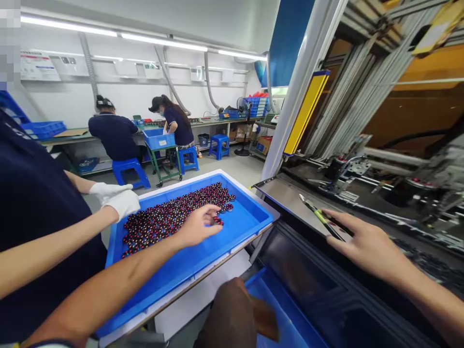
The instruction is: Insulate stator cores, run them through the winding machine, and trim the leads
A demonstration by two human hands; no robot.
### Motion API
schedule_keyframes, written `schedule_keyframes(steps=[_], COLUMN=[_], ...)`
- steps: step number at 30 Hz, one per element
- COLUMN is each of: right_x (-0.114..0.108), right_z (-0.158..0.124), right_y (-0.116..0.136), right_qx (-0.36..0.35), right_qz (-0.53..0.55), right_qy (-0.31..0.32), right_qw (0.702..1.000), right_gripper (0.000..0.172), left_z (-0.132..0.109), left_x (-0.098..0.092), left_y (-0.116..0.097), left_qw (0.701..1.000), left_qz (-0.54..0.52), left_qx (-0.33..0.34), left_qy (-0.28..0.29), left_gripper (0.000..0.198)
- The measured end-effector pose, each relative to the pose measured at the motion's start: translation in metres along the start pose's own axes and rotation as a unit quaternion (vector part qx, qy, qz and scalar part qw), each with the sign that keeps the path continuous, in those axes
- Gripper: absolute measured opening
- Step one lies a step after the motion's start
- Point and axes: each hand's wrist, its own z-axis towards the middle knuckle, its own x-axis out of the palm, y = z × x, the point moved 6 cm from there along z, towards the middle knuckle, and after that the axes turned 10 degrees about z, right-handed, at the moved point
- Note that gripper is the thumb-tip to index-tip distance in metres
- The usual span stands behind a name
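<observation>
My left hand (197, 226) is over the blue tray (246, 212), thumb and fingers curled around a small round black-and-red part (217, 221). Many similar parts (163, 217) lie heaped across the tray's far and left side. Over at the machine's metal ledge, my right hand (366, 244) has thumb and forefinger on either side of the green-and-black handles of a pair of pliers (321, 216). Their metal tip points away and to the left.
A co-worker's white-gloved hands (121, 200) are at the tray's left edge. The open machine (355, 166) stands right, with a yellow strip (307, 112) on its frame. Two people sit at the back bench. Below is a blue bin (281, 309).
</observation>
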Motion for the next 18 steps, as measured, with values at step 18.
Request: schedule_keyframes(steps=[18], right_x=[0.046], right_z=[0.074], right_y=[-0.044], right_qx=[-0.065], right_qz=[-0.065], right_qy=[-0.084], right_qw=[0.992], right_gripper=[0.054], left_z=[0.136], left_x=[0.135], left_y=[0.024], left_qw=[0.971], left_qz=[0.233], left_qx=[0.050], left_qy=[0.007], left_gripper=[0.025])
